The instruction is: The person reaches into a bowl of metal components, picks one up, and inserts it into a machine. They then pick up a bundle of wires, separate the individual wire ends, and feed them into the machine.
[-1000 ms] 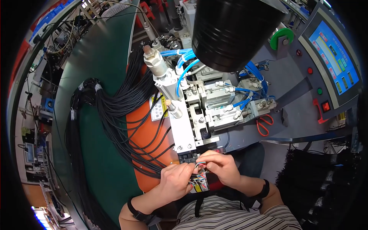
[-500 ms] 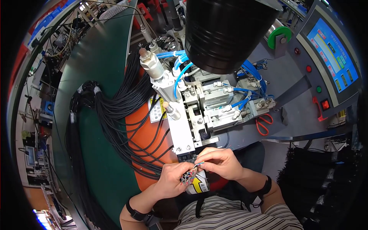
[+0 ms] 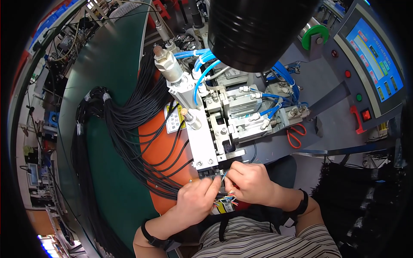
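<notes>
At the front edge of a metal clamping machine (image 3: 200,146), my two hands work close together. My right hand (image 3: 251,182) is closed around a bunch of thin coloured wires (image 3: 228,199), whose loose ends in red, white, green and other colours fan out under its fingers. A short blue-white wire piece (image 3: 223,175) shows by its fingertips. Beside it, my left hand (image 3: 195,198) is closed, thumb and forefinger drawn together by the small dark slot of the machine; the fingertips are slightly blurred, and what they hold is hidden.
Many black cables (image 3: 129,116) run over an orange plate (image 3: 161,150) and a green table (image 3: 112,172) to the left. Red-handled scissors (image 3: 296,136) lie right of the machine. A black cylinder (image 3: 258,34) hangs overhead. A touch screen (image 3: 372,60) stands at the right.
The coloured wires, previously in my left hand, now hang beneath my right. Both hands have moved slightly up toward the machine's front edge, my left fingers reaching forward to its slot.
</notes>
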Demonstrator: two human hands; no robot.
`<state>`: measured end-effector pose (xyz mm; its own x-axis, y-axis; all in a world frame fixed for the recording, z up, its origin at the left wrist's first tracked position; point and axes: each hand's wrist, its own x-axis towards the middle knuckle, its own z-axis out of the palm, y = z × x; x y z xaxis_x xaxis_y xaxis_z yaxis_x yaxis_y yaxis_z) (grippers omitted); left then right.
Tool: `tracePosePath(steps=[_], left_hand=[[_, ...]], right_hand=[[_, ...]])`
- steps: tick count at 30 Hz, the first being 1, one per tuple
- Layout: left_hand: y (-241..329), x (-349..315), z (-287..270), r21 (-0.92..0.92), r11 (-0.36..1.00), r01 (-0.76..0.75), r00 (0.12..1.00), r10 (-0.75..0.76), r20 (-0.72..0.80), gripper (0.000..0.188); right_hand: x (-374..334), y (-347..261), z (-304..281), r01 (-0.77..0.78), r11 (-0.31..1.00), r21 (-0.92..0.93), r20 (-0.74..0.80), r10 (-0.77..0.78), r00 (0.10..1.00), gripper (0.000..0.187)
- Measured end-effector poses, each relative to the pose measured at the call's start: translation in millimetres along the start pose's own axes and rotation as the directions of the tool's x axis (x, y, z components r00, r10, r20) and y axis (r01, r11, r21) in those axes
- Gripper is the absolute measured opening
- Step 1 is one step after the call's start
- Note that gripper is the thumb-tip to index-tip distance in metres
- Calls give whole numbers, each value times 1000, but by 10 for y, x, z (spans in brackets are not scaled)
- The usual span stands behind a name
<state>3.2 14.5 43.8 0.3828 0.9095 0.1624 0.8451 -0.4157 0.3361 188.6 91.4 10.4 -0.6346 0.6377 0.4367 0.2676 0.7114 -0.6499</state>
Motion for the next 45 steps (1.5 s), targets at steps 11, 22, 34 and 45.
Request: tracePosePath(steps=[11, 22, 34, 45], left_hand=[[-110, 38, -15, -24, 994, -107, 994, 107, 29, 55], [-89, 147, -56, 92, 983, -160, 975, 143, 170, 64], [-211, -85, -72, 18, 1000, -22, 1000, 22, 1, 47], [-231, -152, -17, -57, 998, -3, 995, -3, -96, 55]], right_hand=[[-12, 67, 54, -67, 995, -79, 49, 71, 996, 12], [-32, 31, 35, -91, 974, -210, 122, 118, 985, 14], [-34, 210, 101, -325, 908, 266, 102, 309, 946, 8], [-66, -25, 7, -259, 766, 589, 81, 263, 961, 14]])
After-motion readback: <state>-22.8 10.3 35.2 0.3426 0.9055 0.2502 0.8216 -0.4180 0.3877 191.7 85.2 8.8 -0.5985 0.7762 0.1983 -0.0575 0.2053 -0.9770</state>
